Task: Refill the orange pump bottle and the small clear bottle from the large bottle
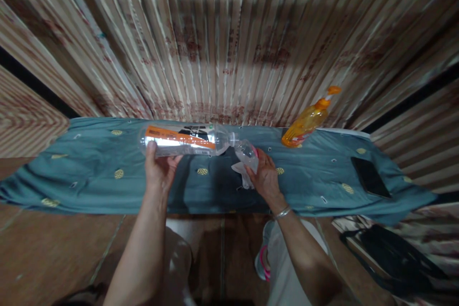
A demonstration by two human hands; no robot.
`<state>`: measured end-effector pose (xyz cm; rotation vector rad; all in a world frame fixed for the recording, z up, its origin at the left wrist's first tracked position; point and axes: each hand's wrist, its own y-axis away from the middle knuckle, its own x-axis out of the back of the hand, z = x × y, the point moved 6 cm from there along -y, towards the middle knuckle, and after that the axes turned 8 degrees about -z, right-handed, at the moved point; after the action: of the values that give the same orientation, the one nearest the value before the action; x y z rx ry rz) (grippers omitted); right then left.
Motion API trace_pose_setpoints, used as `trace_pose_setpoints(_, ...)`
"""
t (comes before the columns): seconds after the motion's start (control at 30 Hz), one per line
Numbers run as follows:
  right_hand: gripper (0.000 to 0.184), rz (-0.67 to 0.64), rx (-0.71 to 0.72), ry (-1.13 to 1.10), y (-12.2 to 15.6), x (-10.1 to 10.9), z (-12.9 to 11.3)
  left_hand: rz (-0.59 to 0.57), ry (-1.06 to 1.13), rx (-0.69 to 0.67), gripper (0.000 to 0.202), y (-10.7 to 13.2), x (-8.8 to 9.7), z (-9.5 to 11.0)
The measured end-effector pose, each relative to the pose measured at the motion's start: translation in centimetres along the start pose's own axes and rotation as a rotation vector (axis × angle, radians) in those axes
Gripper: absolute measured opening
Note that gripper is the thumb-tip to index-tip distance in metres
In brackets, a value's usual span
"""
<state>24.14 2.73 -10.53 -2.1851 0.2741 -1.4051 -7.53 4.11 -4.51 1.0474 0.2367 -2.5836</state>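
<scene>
A large clear plastic bottle (182, 140) with an orange, silver and black label is held on its side over the cloth. My left hand (159, 165) grips it near its base, fingers underneath and thumb in front. Its uncapped-looking neck points right, at a small clear plastic piece (246, 153) with a pink-red edge, perhaps a cut bottle top; whether the two touch I cannot tell. That piece is in my right hand (264, 174), fingers closed around its right side. Below it hangs or lies a whitish, crumpled scrap (244, 174), partly behind my fingers.
A pump bottle (306, 124) of orange liquid stands at the back right of the teal cloth-covered table (96, 172). A dark phone (370, 177) lies at the right. Behind hangs a patterned curtain (222, 43). A black bag (398, 253) sits low at the right.
</scene>
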Motion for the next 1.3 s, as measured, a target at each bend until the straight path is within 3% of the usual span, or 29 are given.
trace_pose_setpoints(0.27,0.063,-0.041,-0.026,0.011,-0.12,0.08,0.16,0.014,0.050,0.035,0.030,0.04,-0.57,-0.09)
trace_pose_setpoints(1.3,0.064,-0.028,0.000,0.042,-0.03,0.32,0.03,-0.005,0.096,0.029,0.027,-0.43,-0.59,-0.77)
